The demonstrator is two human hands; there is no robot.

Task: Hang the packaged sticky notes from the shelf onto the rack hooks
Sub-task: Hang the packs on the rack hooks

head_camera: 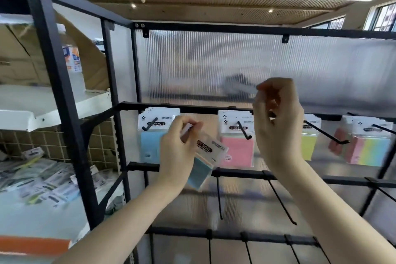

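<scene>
My left hand (177, 154) grips a tilted pack of sticky notes (209, 152) with a white "STICKY NOTE" header and blue pad, in front of the rack's upper rail. Behind it, packs hang on black hooks: blue (150, 141), pink (236, 150), yellow (308, 146) and a multicolour one (370, 150). My right hand (278, 126) is raised in front of the rail between the pink and yellow packs, its fingers loosely curled with nothing visible in them. More loose packs (42, 180) lie piled on the shelf at the left.
A black rack frame post (57, 92) stands between shelf and hook panel. Bare hooks (280, 199) stick out from the lower rails. A ribbed translucent panel (235, 60) backs the rack. Cardboard boxes (21, 53) sit on the upper left shelf.
</scene>
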